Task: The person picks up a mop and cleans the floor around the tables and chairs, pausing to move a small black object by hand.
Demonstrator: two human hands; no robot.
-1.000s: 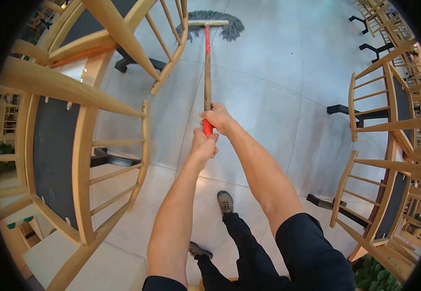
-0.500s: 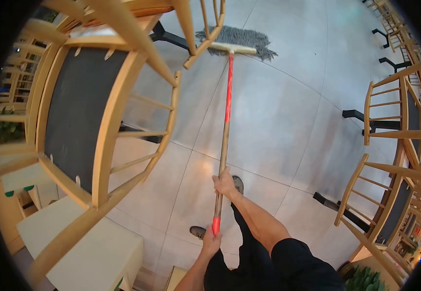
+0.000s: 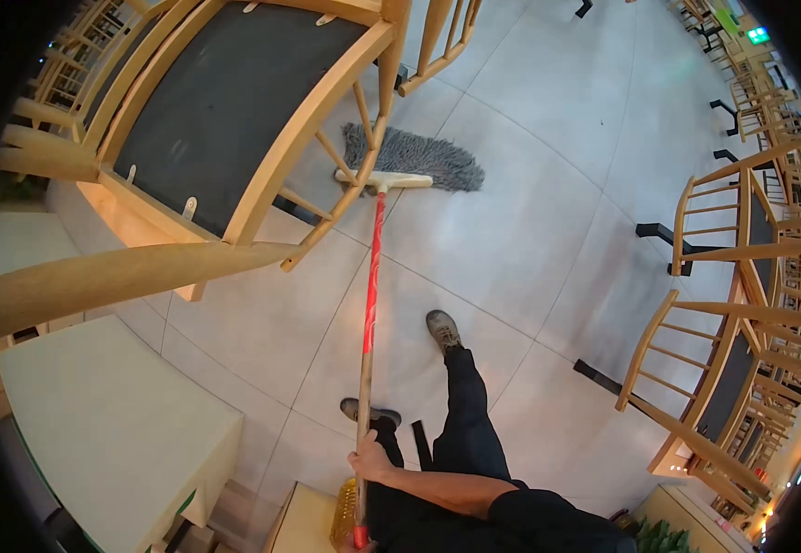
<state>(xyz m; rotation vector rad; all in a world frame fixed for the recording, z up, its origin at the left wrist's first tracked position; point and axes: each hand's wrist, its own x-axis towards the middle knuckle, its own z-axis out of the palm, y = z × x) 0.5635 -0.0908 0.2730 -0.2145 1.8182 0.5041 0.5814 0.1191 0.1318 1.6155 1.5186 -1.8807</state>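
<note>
A mop with a wide grey string head lies on the floor ahead, its left end partly behind a chair's rungs. Its handle, red in its upper stretch and bare wood below, runs straight back toward my body. My right hand is wrapped round the wooden part. At the bottom edge of the view my left hand holds the red end of the handle, mostly cut off by the frame.
An upturned wooden chair with a dark seat underside looms at left, over the mop head's side. A pale box-like seat stands below it. More upturned chairs line the right side, with black table feet under them.
The mop has been drawn back toward me and shifted left, and both hands have come lower with it. My view has moved, and one foot now shows farther forward.
</note>
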